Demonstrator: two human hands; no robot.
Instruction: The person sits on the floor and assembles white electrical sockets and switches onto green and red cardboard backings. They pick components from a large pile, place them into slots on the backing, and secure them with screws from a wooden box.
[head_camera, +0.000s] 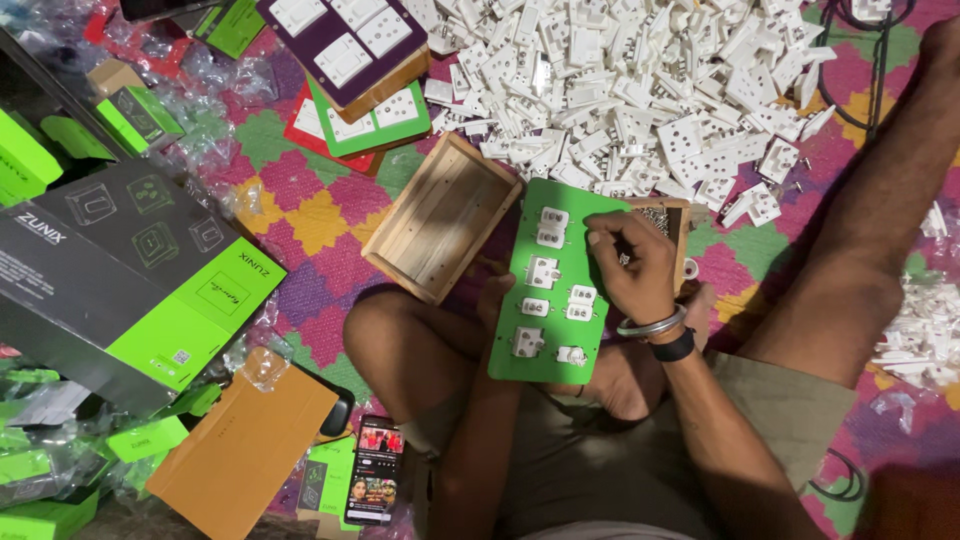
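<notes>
I sit cross-legged and hold a green switch board panel (568, 255) upright over my lap. Several white switches and sockets are fitted on its face. My left hand (494, 295) grips its left edge from behind, mostly hidden by the panel. My right hand (632, 265), with a metal bangle and black band at the wrist, rests on the panel's right side, fingertips pinched near the upper right. What they pinch is too small to tell.
An open wooden box (441, 217) lies just left of the panel. A large heap of white switch parts (640, 90) spreads ahead. Finished boards (360, 60) are stacked at top, green and grey cartons (130, 270) at left, a phone (374, 470) near my knee.
</notes>
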